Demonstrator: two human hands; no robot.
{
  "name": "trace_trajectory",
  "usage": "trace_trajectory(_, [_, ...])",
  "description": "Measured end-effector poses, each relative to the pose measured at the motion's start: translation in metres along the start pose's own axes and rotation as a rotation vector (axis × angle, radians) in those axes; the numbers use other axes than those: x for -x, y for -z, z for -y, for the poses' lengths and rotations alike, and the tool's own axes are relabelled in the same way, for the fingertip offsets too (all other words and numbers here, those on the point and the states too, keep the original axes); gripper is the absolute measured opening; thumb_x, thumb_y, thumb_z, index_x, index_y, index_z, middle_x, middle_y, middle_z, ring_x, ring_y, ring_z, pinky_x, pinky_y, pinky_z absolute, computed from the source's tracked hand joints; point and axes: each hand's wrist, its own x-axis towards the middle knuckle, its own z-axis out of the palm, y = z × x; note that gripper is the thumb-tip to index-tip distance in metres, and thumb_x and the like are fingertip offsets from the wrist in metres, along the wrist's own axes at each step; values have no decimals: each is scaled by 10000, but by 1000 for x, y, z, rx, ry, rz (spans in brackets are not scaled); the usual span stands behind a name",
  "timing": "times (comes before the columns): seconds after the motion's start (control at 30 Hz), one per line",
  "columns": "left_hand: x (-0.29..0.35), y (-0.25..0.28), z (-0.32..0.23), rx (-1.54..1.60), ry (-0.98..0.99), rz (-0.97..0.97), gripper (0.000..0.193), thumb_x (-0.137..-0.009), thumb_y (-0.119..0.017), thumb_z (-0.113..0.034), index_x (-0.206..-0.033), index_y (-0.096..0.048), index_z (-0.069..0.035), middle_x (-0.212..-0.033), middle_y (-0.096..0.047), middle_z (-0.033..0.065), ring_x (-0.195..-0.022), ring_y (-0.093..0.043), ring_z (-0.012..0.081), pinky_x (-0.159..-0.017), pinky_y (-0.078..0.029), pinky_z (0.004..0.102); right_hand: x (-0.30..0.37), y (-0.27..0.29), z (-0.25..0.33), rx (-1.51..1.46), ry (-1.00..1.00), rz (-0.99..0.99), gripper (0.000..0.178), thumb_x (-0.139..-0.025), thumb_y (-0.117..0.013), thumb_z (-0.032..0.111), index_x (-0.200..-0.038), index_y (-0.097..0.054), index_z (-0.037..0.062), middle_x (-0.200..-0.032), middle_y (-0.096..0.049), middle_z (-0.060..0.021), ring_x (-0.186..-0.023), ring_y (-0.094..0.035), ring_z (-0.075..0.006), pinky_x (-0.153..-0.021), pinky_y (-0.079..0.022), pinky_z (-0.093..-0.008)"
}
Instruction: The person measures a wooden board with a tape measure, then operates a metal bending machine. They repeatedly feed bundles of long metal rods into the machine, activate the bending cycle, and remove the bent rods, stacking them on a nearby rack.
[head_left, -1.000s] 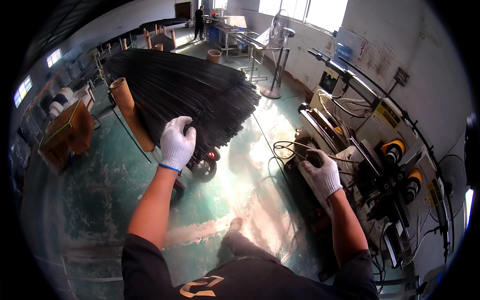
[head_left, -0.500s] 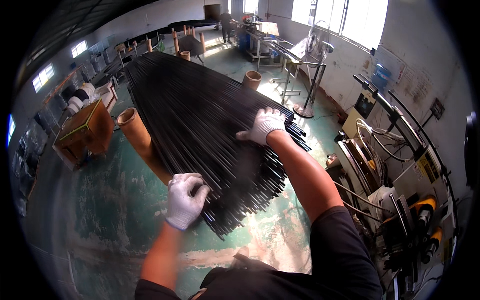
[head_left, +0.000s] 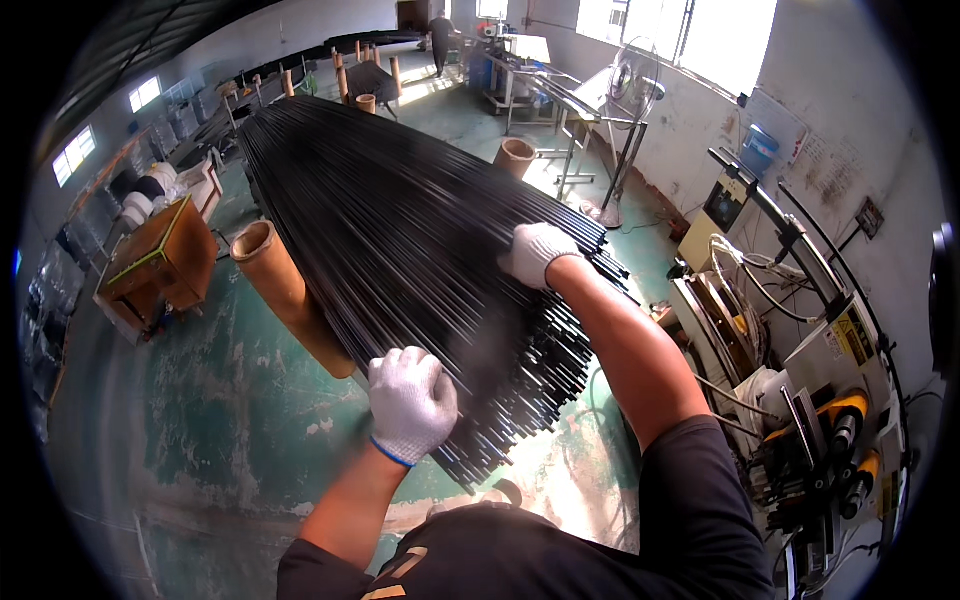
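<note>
A wide stack of long, thin black rods (head_left: 400, 220) runs away from me, its near ends uneven and fanned out. My left hand (head_left: 412, 400), in a white knit glove, is curled over the stack's left edge close to the near ends. On the right side, my right hand (head_left: 540, 255), gloved the same way, rests on top with its fingers bent down around some rods; the fingertips are hidden. Beside the left edge stands a brown cardboard tube (head_left: 290, 295), and another cardboard tube (head_left: 515, 157) rises at the right edge.
To the right is a machine (head_left: 750, 370) with hoses and yellow-black parts. A standing fan (head_left: 630, 85) and a metal frame bench (head_left: 560, 100) are farther back. A wooden cabinet (head_left: 165, 265) stands at left. A person (head_left: 440, 42) is at the far end.
My left hand has shifted right and closed over the rods' edge. My right hand's spread fingers have curled down onto the rods. The near rod ends have moved slightly right.
</note>
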Motion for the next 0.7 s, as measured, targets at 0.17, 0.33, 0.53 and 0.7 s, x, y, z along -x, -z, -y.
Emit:
trace_trajectory(0.17, [2, -6, 5, 10, -36, -82, 95, -708, -695, -67, -723, -605, -94, -820, -613, 78, -800, -599, 312, -750, -429, 452, 3, 20, 6, 49, 41, 108, 458, -881, -756, 385, -1095, -782, -20, -1083, -766, -252, -1050, -748, -389, -898, -607, -442])
trace_trajectory(0.33, [5, 1, 6, 53, -29, -71, 89, -731, -710, -52, -738, -626, -83, -841, -638, 83, -829, -605, 313, -783, -433, 439, 25, 34, 11, -19, -40, 252, 587, -842, -806, 481, -1120, -772, -35, -1064, -769, -238, -994, -750, -368, -887, -596, -441])
trace_trajectory(0.53, [6, 0, 9, 77, -74, -112, 94, -740, -703, -63, -730, -614, -89, -834, -619, 79, -823, -598, 311, -772, -430, 445, 64, 40, 5, 44, -33, 240, 598, -890, -738, 558, -1029, -781, -22, -867, -744, -192, -847, -728, -329, -814, -566, -444])
trace_trajectory(0.7, [7, 4, 12, 126, -75, -128, 104, -736, -731, -57, -721, -630, -78, -837, -655, 75, -832, -616, 307, -791, -439, 431, 104, 41, -11, -78, -85, 311, 527, -943, -728, 503, -1019, -753, -18, -793, -718, -158, -735, -704, -309, -752, -555, -441])
